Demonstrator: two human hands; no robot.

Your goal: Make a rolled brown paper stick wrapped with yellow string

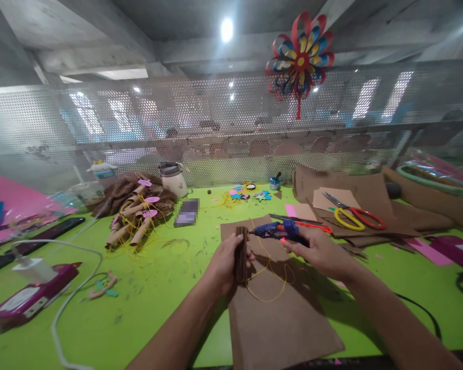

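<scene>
My left hand (pixel 227 259) is closed around a dark brown ridged piece (pixel 241 257), held upright over a brown paper sheet (pixel 281 321). My right hand (pixel 320 249) grips a blue glue gun (pixel 280 229) with a small red light on it. Its nozzle points left and is at the upper right edge of the brown piece; whether the two touch, I cannot tell. Thin yellow string (pixel 272 295) loops across the paper beneath my hands and runs up by the piece.
Paper rolls with pink tags (pixel 139 210), a phone (pixel 187 211) and a jug (pixel 173 179) stand left of centre. Scissors (pixel 347 210) lie on brown sheets at right. A purple power strip (pixel 34 293) with a white cable is at left. Perforated panels (pixel 231 113) close off the back.
</scene>
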